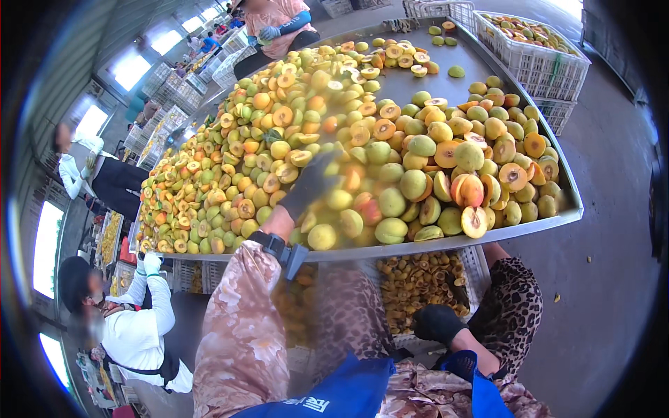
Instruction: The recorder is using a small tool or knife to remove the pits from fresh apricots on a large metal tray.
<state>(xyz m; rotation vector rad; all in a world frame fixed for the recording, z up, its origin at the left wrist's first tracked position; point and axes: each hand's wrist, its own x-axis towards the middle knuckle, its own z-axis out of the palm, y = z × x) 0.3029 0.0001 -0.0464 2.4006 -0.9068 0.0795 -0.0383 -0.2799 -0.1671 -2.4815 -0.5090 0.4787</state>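
Reaching over the heaped fruit (421, 145), the left hand (313, 184) is blurred, so whether its fingers are spread or pinching cannot be told; at the right hand (437, 324), low by the thigh, fingers look curled, any grip hidden. Whole and halved, the fruit is held on a metal tray (408, 85), seemingly rimmed against rolling; below, a crate (477, 272) of halves is set between the legs, probably for easy reach.
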